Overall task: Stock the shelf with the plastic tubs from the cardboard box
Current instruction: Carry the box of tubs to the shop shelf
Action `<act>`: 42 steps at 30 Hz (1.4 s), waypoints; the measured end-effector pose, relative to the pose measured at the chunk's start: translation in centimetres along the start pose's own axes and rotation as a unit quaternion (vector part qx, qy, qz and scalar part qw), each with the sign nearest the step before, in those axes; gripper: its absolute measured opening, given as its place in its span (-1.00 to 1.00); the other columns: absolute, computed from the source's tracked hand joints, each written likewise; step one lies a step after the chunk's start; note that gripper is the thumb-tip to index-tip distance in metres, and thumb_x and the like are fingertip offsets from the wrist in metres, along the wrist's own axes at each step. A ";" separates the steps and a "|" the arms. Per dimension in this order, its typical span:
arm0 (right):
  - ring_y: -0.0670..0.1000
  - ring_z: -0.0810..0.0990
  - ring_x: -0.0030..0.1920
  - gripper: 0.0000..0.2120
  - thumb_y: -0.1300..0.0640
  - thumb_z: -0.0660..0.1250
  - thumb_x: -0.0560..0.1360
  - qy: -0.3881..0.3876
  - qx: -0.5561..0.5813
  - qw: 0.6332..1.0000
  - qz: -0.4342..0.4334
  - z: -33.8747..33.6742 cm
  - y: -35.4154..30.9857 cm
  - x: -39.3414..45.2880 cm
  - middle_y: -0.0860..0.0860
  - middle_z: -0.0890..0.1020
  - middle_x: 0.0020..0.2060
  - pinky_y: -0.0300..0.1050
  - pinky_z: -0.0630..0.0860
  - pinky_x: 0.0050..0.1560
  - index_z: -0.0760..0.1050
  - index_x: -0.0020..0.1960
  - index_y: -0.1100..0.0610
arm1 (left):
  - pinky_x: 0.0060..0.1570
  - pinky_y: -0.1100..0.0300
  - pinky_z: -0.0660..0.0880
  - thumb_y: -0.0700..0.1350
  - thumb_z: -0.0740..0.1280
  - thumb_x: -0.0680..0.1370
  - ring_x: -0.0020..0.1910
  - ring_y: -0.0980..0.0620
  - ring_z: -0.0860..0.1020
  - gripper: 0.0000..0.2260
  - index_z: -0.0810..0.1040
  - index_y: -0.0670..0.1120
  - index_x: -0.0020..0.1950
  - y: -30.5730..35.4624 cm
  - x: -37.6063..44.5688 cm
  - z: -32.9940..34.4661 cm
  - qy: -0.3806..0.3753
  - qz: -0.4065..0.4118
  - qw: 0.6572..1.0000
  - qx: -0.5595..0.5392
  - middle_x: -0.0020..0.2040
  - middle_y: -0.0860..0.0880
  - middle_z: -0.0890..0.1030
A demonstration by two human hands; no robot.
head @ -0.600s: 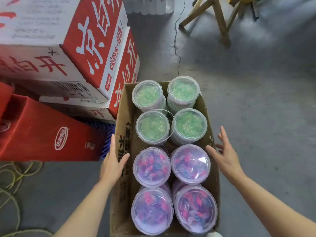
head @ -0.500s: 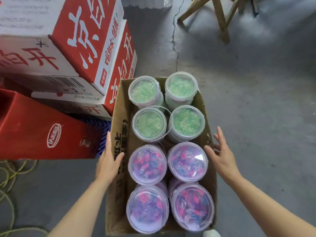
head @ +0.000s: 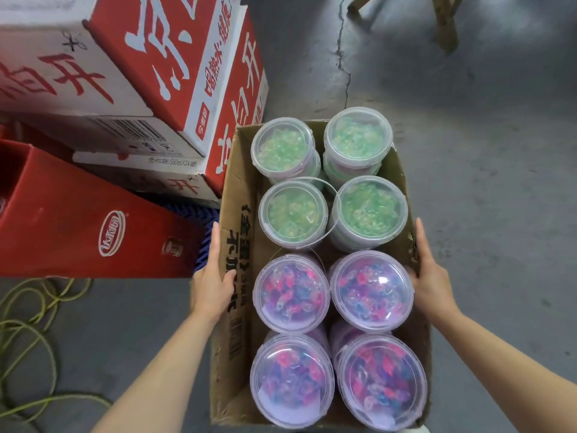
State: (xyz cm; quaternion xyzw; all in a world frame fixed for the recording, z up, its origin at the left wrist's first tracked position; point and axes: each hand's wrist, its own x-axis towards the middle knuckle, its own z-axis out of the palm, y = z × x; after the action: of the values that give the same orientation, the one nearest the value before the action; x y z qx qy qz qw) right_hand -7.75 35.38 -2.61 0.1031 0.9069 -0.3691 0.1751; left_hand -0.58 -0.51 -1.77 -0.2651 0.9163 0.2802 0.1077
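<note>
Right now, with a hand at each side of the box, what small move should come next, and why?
Probably grip and lift the cardboard box: the left hand and right hand lie flat against its opposite walls, and all eight tubs, green and purple, are inside.

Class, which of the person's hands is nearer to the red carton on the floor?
Left. The left hand is on the box's left wall, just beside the red carton; the right hand is on the far wall.

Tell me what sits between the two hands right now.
Head view: the cardboard box with its tubs; directly between the left hand and right hand stand the two upper purple-pink tubs.
</note>
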 end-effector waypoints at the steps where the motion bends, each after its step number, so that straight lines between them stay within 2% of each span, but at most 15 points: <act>1: 0.28 0.61 0.05 -0.06 0.29 0.32 0.52 0.007 0.002 1.000 -0.002 0.1 0.1 0.0 0.24 0.65 0.09 0.17 0.53 0.08 -0.17 0.47 -0.43 | -0.11 -0.11 0.58 -0.23 0.38 0.56 -0.31 -0.12 0.59 -0.01 -0.30 0.43 0.50 0.2 0.0 0.0 0.003 -0.003 1.000 -0.002 0.08 -0.22 0.67; 5: 0.26 0.63 0.06 -0.08 0.30 0.37 0.49 0.027 0.006 0.999 -0.020 0.4 0.2 0.0 0.24 0.66 0.07 0.15 0.52 0.11 -0.07 0.50 -0.39 | -0.12 -0.09 0.59 -0.25 0.39 0.54 -0.35 -0.10 0.58 0.01 -0.29 0.46 0.49 0.4 0.1 0.2 0.014 -0.010 1.000 -0.002 -0.12 -0.17 0.69; 9: 0.09 0.58 0.22 -0.10 0.33 0.39 0.47 0.021 0.041 0.999 -0.023 -0.2 0.1 0.0 0.11 0.62 0.20 -0.08 0.44 0.25 0.02 0.51 -0.32 | -0.16 -0.06 0.60 -0.27 0.39 0.52 -0.43 -0.09 0.54 0.00 -0.24 0.45 0.50 0.7 0.2 -0.1 0.017 -0.004 1.000 -0.004 -0.29 -0.11 0.65; 14: 0.09 0.60 0.18 -0.11 0.37 0.35 0.47 0.031 0.037 0.999 -0.005 -1.2 -0.1 -0.7 0.09 0.64 0.17 -0.09 0.45 0.22 0.05 0.50 -0.34 | -0.18 -0.03 0.57 -0.29 0.38 0.50 -0.46 -0.10 0.50 -0.03 -0.16 0.45 0.52 2.6 -0.3 -0.9 0.019 0.006 1.000 0.001 -0.45 -0.12 0.55; 17: 0.08 0.61 0.16 -0.11 0.42 0.28 0.45 0.041 0.025 0.999 0.007 -2.6 0.2 -1.0 0.09 0.65 0.15 -0.11 0.46 0.23 0.07 0.49 -0.34 | -0.19 -0.06 0.57 -0.30 0.38 0.50 -0.44 -0.14 0.50 -0.05 -0.12 0.44 0.53 4.0 -0.7 -1.3 0.009 0.018 1.000 0.002 -0.46 -0.16 0.52; 23: 0.03 0.62 0.15 -0.10 0.41 0.33 0.44 0.062 0.042 0.997 0.013 -7.6 -0.5 -0.9 0.03 0.64 0.17 -0.09 0.49 0.25 0.11 0.47 -0.38 | -0.22 -0.08 0.56 -0.31 0.38 0.49 -0.42 -0.16 0.49 -0.07 -0.07 0.37 0.56 9.0 -0.8 -3.1 0.001 0.056 0.998 0.009 -0.45 -0.17 0.53; 25: 0.01 0.61 0.17 -0.11 0.40 0.34 0.44 0.076 0.050 0.996 0.012 -10.1 -1.4 -0.9 0.01 0.64 0.18 -0.14 0.46 0.27 0.12 0.47 -0.37 | -0.18 -0.08 0.58 -0.29 0.39 0.49 -0.40 -0.15 0.52 -0.06 -0.08 0.38 0.56 11.5 -0.7 -4.4 0.002 0.070 0.997 0.012 -0.33 -0.20 0.62; 27: 0.03 0.62 0.15 -0.12 0.38 0.35 0.44 0.092 0.051 0.994 0.009 -12.9 -2.5 -0.8 0.01 0.63 0.19 -0.18 0.46 0.21 0.12 0.47 -0.36 | -0.09 -0.09 0.61 -0.29 0.40 0.49 -0.32 -0.15 0.58 -0.06 -0.08 0.39 0.55 14.7 -0.7 -6.1 0.013 0.097 0.995 0.012 0.00 -0.26 0.67; 29: 0.05 0.62 0.13 -0.14 0.36 0.36 0.45 0.104 0.050 0.993 0.007 -16.2 -3.8 -0.7 0.01 0.63 0.19 -0.23 0.44 0.16 0.12 0.48 -0.35 | 0.06 -0.08 0.60 -0.31 0.40 0.49 -0.11 -0.19 0.63 -0.07 -0.05 0.34 0.57 18.6 -0.8 -8.1 0.022 0.123 0.992 0.006 0.26 -0.23 0.59; 31: 0.05 0.62 0.15 -0.16 0.35 0.36 0.46 0.116 0.061 0.991 0.002 -19.8 -5.4 -0.7 0.02 0.63 0.20 -0.23 0.43 0.17 0.13 0.49 -0.31 | 0.12 -0.03 0.54 -0.33 0.38 0.51 0.02 -0.22 0.60 -0.11 -0.01 0.28 0.59 22.5 -1.0 -10.4 0.029 0.141 0.990 -0.002 0.31 -0.23 0.55; 35: 0.03 0.60 0.18 -0.19 0.34 0.38 0.45 0.162 0.064 0.985 -0.011 -27.7 -8.5 -1.8 0.04 0.60 0.24 -0.32 0.38 0.17 0.16 0.50 -0.24 | 0.06 0.09 0.55 -0.31 0.37 0.54 -0.16 -0.01 0.51 -0.14 -0.03 0.23 0.61 30.3 -2.2 -15.0 0.032 0.175 0.984 -0.006 0.03 -0.13 0.55; 37: 0.09 0.61 0.16 -0.15 0.36 0.37 0.43 0.180 0.072 0.981 -0.007 -31.5 -9.5 -2.7 0.09 0.61 0.23 -0.20 0.43 0.25 0.15 0.49 -0.29 | 0.02 0.17 0.55 -0.30 0.37 0.55 -0.25 0.06 0.51 -0.15 -0.04 0.21 0.61 33.9 -3.2 -17.3 0.028 0.193 0.981 -0.006 -0.04 -0.05 0.56; 39: 0.15 0.63 0.11 -0.09 0.38 0.37 0.40 0.203 0.078 0.976 0.001 -35.3 -10.5 -3.9 0.14 0.64 0.16 0.01 0.52 0.23 0.11 0.44 -0.40 | -0.09 0.11 0.62 -0.29 0.38 0.54 -0.37 0.03 0.56 -0.13 -0.07 0.25 0.61 37.4 -4.3 -19.4 0.020 0.214 0.977 -0.006 -0.19 -0.07 0.64; 40: 0.15 0.64 0.09 -0.07 0.39 0.37 0.39 0.214 0.083 0.973 0.004 -37.2 -10.8 -4.7 0.13 0.65 0.16 0.03 0.53 0.21 0.11 0.43 -0.42 | -0.15 0.10 0.63 -0.28 0.38 0.54 -0.40 0.02 0.56 -0.12 -0.09 0.27 0.60 39.0 -4.9 -20.3 0.014 0.223 0.975 -0.006 -0.27 -0.08 0.63; 42: 0.08 0.64 0.11 -0.07 0.41 0.37 0.37 0.236 0.093 0.967 0.007 -40.9 -11.3 -6.6 0.07 0.63 0.19 -0.11 0.50 0.20 0.14 0.45 -0.36 | -0.21 0.06 0.64 -0.28 0.38 0.53 -0.44 0.01 0.56 -0.09 -0.11 0.31 0.58 42.2 -6.0 -21.8 0.007 0.242 0.970 -0.004 -0.35 -0.07 0.60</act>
State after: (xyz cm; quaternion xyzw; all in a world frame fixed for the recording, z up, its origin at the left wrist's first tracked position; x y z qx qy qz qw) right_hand -15.18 55.82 34.38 0.2096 0.8833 -0.4161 -0.0518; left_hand -19.72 19.24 37.45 -0.0383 0.9527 0.3000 0.0294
